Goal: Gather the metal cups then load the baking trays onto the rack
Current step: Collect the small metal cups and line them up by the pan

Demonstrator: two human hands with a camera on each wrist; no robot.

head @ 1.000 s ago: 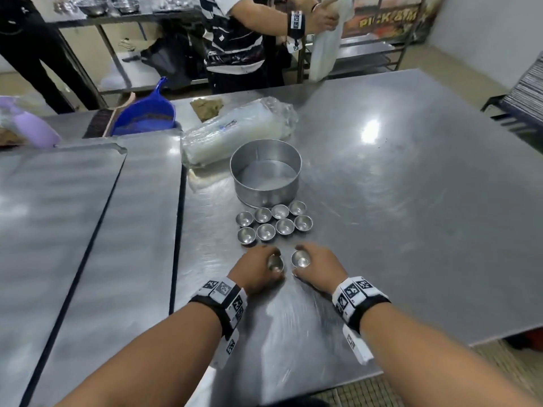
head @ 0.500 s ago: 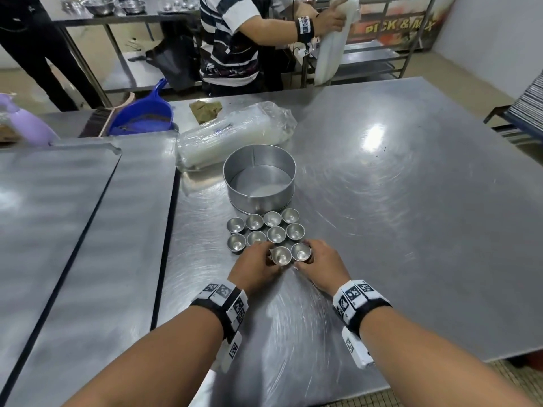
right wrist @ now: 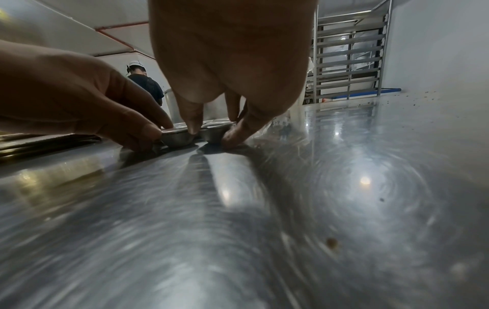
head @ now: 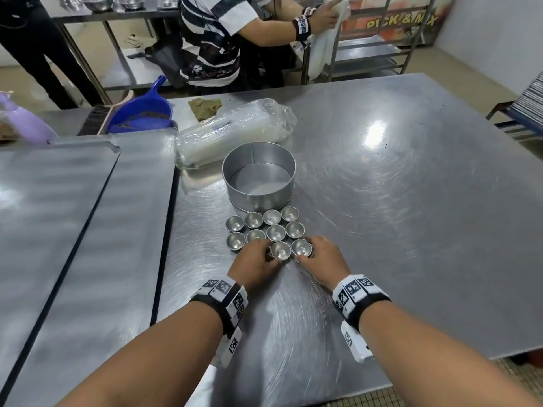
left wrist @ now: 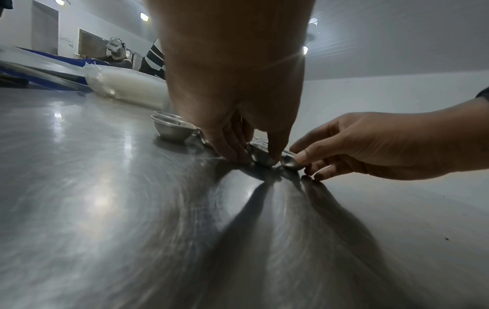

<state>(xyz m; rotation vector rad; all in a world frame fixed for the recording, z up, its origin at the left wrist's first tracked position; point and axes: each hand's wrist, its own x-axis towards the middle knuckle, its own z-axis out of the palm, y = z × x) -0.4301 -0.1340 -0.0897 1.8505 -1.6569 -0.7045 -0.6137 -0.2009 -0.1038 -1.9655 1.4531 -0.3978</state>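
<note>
Several small metal cups stand clustered on the steel table, just in front of a round cake tin. My left hand pinches one cup at the cluster's near edge. My right hand pinches the neighbouring cup. Both cups rest on the table and touch each other. In the left wrist view my thumb and fingers clasp a cup. In the right wrist view my fingers flank the other cup. Two flat baking trays lie to the left.
A plastic-wrapped bundle, a blue dustpan and a purple bottle sit at the table's far left. A person in a striped shirt works behind the table. A tray rack stands beyond, and stacked trays are at the right edge.
Both hands have slid their cups away from me across the table, up against the near edge of the cluster. The other cups have not moved.
</note>
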